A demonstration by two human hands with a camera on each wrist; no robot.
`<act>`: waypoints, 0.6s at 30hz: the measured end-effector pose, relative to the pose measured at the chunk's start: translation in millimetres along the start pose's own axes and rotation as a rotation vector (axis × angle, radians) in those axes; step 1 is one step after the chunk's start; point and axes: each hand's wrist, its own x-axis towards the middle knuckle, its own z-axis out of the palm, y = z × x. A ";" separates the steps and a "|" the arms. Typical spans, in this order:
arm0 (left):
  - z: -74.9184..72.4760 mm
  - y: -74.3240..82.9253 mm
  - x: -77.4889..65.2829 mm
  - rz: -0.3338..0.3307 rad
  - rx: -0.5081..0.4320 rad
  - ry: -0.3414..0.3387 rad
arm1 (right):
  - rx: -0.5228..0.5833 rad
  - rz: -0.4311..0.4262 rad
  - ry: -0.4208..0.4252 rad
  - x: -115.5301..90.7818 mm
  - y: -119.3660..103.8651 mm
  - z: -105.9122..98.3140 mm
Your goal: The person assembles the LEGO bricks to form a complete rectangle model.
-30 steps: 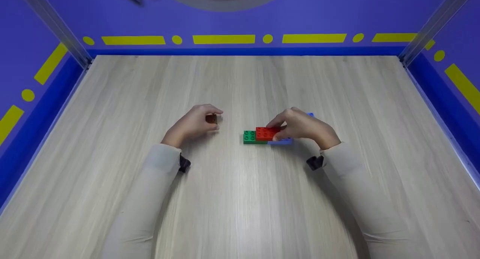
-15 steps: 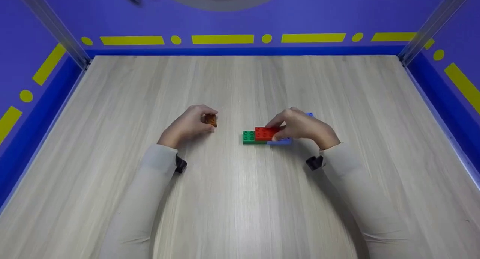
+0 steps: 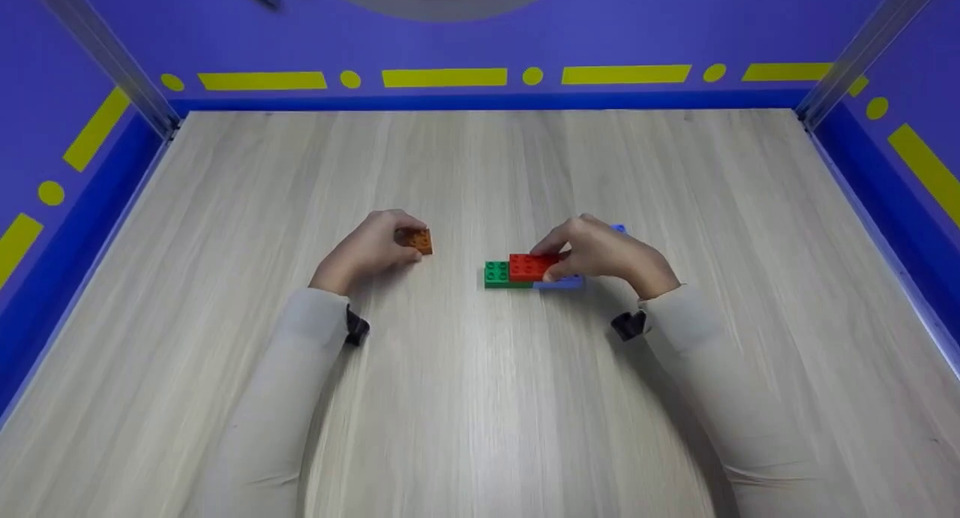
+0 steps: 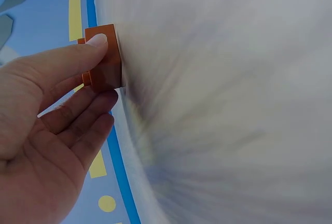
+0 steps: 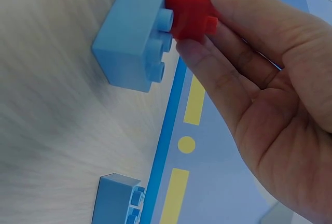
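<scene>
Left of centre, my left hand [image 3: 367,249] pinches a small orange building brick [image 3: 422,242] between thumb and fingers, its studs facing up. In the left wrist view the thumb lies on one side of the orange brick [image 4: 108,72], which is right at the tabletop. My right hand [image 3: 604,251] grips the right part of a red brick [image 3: 528,267]. That red brick sits across a green brick [image 3: 496,275] and a light blue brick [image 3: 559,284], which stand end to end. The right wrist view shows bare studs on the blue brick [image 5: 124,40] beside the red one.
A second blue brick [image 3: 619,229] stands behind my right hand, mostly hidden by it in the head view. Purple-blue walls with yellow marks [image 3: 445,77] border the wooden tabletop [image 3: 480,398] at the back and sides.
My left hand has shifted a little left, and the orange brick has tipped so that its studs now show from above. The right hand and the red, green and blue bricks stay put.
</scene>
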 end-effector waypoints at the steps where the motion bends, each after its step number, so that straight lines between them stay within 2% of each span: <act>1: 0.0 0.0 0.0 0.004 0.004 0.001 | -0.001 -0.001 -0.001 0.1 -0.1 0.2; 18: 0.7 2.1 -0.8 0.028 0.015 -0.003 | 0.028 0.008 -0.002 -1.1 0.4 -1.1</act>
